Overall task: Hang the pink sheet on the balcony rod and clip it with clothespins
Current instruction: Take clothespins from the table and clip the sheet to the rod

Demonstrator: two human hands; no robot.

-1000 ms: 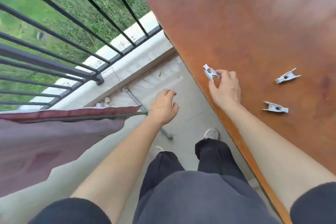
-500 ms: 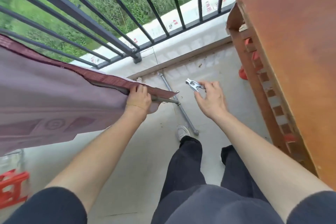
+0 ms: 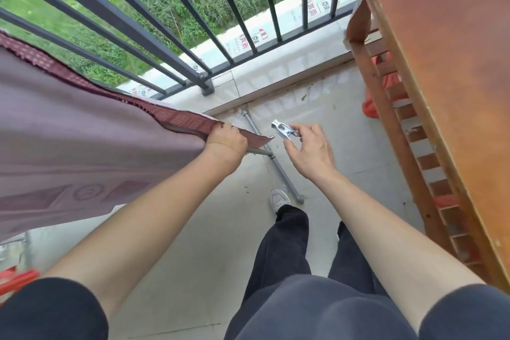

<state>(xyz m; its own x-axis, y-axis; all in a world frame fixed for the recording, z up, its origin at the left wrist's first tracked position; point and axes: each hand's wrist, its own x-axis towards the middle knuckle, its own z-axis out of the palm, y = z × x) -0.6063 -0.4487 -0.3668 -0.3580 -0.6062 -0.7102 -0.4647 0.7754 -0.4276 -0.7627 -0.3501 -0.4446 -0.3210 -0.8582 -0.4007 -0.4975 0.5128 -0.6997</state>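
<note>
The pink sheet [image 3: 82, 146] with a dark red patterned border hangs over a grey metal rod [image 3: 259, 151] on the left. My left hand [image 3: 226, 143] grips the sheet's right end where it lies on the rod. A little to the right, my right hand [image 3: 309, 152] holds a silver metal clothespin [image 3: 283, 130] between thumb and fingers, its jaws pointing left toward the sheet's corner. Clothespin and sheet are apart.
A black balcony railing [image 3: 165, 22] runs across the top over a concrete ledge, grass beyond. A brown wooden table [image 3: 455, 77] with a slatted side fills the right. A grey support pole [image 3: 278, 168] slants to the floor by my shoe. Red plastic items sit bottom left.
My left hand moved from hanging free to gripping the sheet's end on the rod. My right hand carried the clothespin from the table toward the sheet. The view turned left.
</note>
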